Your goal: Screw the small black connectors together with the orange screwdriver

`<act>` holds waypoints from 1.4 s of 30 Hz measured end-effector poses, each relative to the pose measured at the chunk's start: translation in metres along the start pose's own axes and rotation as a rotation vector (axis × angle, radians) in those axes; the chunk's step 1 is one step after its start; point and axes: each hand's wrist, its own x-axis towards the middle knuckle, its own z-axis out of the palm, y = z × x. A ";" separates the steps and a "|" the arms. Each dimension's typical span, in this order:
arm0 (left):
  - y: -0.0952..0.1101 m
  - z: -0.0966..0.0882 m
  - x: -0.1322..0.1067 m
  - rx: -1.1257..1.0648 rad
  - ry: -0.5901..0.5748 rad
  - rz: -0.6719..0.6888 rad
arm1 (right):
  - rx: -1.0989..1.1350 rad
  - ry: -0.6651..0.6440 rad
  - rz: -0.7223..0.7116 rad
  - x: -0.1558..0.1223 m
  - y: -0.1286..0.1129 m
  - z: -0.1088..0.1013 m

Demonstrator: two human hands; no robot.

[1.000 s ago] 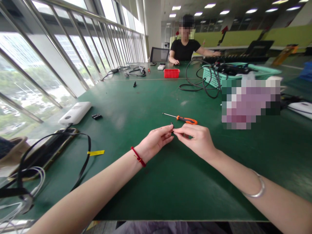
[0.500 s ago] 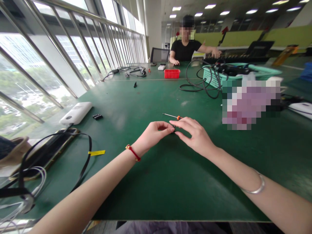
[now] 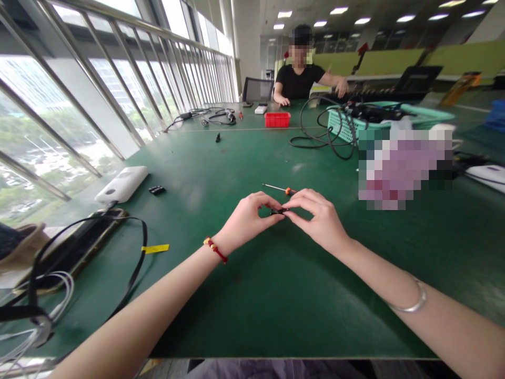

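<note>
A small black part point(image 3: 279, 211) is pinched between the fingertips of both hands, just above the green table point(image 3: 252, 305). My left hand point(image 3: 254, 213) grips its left side with thumb and fingers. From the other side my right hand point(image 3: 317, 213) closes thumb and index finger on its right end. Fingers cover much of the part, so its exact kind cannot be made out. Right behind the right hand lies a screwdriver point(image 3: 282, 188) with an orange and black handle, its shaft pointing left.
A black piece point(image 3: 157, 190) and a white device point(image 3: 123, 184) lie on the left, near a phone point(image 3: 74, 252) and cables. Farther back are a red bin point(image 3: 277, 120), a turquoise basket point(image 3: 341, 125) with cables, and a person point(image 3: 298, 79) seated across the table.
The black part has turned from upright to lying sideways between my fingers. My right thumb and index finger, apart before, have closed on it.
</note>
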 end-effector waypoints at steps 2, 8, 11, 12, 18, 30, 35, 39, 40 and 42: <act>-0.001 0.001 0.000 0.070 0.011 0.040 | 0.039 -0.002 0.016 0.000 0.000 0.001; -0.010 0.001 0.003 0.021 0.000 -0.034 | 0.059 -0.004 0.017 0.000 -0.001 0.002; -0.010 0.000 0.002 0.133 0.052 0.034 | 0.068 -0.024 0.047 0.000 -0.001 0.002; -0.010 0.000 0.002 0.193 0.071 0.069 | 0.068 -0.024 0.057 0.000 -0.001 0.002; -0.011 0.001 0.000 0.339 0.083 0.180 | 0.053 -0.020 0.030 -0.001 0.002 0.003; -0.013 -0.001 -0.001 0.562 0.081 0.329 | 0.030 -0.015 -0.003 -0.001 0.004 0.003; -0.019 -0.003 0.001 0.545 0.091 0.335 | 0.063 -0.008 0.024 0.000 0.004 0.001; -0.031 0.001 0.003 0.423 0.099 0.255 | 0.085 0.055 0.134 -0.001 0.008 0.001; -0.033 0.003 0.003 0.407 0.086 0.241 | 0.097 0.070 0.165 -0.001 0.009 0.002; -0.037 0.007 0.003 0.398 0.050 0.217 | 0.127 0.092 0.220 -0.002 0.010 0.003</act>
